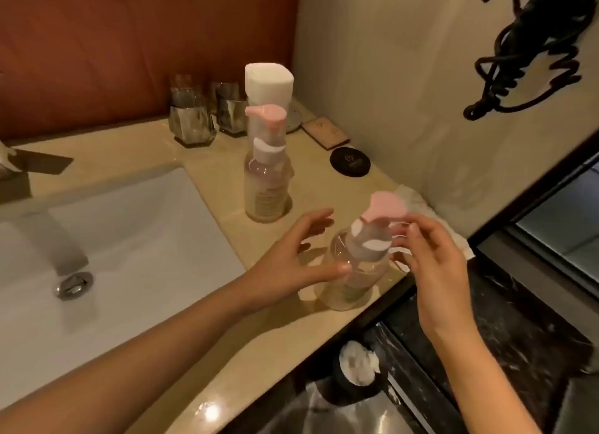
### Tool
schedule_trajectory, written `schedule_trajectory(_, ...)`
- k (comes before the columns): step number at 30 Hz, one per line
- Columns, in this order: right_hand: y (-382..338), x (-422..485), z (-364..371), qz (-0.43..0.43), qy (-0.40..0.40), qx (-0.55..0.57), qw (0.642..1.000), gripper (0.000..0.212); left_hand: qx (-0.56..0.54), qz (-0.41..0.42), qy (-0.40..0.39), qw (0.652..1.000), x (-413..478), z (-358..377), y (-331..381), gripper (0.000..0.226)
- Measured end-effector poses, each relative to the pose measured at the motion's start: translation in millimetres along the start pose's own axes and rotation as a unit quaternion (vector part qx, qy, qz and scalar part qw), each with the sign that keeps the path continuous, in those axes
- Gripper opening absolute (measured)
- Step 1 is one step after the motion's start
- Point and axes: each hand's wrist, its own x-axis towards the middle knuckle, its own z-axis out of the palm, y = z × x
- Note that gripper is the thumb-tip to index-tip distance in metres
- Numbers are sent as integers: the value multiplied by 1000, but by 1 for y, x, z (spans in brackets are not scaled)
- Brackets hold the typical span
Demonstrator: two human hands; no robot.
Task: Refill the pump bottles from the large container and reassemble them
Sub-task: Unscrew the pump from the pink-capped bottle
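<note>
A clear pump bottle [355, 271] with a pink pump head stands on the beige counter [207, 352] near its front edge. My left hand [291, 255] is spread beside it, with the thumb touching the bottle's body. On the bottle's other side, my right hand [431, 261] has relaxed fingertips at the pump collar and no firm hold. A second pump bottle [267, 187], pump fitted, stands farther back. Behind that one rises the large white container [269, 82].
The white sink basin [113, 239] with its drain [73, 284] lies to the left. Two glasses [191, 122], a tan box [325, 132], a black disc [350, 161] and a white cloth [424, 206] sit along the wall. A bin [358, 365] stands below the counter, and a coiled black cord [531, 51] hangs on the wall.
</note>
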Motion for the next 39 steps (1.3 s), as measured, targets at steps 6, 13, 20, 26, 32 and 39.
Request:
schedule_trajectory(6, 20, -10, 12, -85, -38, -46, 995, 18, 47, 54, 5, 997, 0, 18, -17, 90)
schedule_trajectory(13, 20, -44, 48, -137, -122, -31, 983, 23, 72, 64, 64, 993, -63, -9, -19, 83)
schedule_trajectory(20, 8, -102, 119, -177, -228, -22, 957, 16, 77, 55, 195, 976, -170, -39, -25, 76)
schedule_trajectory(26, -2, -142, 168, -208, -287, -29, 935, 21, 73, 43, 251, 964, -234, -66, -24, 64)
schedule_trajectory(32, -12, -158, 193, -225, -283, -32, 932, 39, 81, 29, 284, 955, -257, -78, -26, 70)
schedule_trajectory(39, -20, -158, 208, -230, -271, -22, 934, 45, 97, 26, 302, 948, -256, -78, -27, 62)
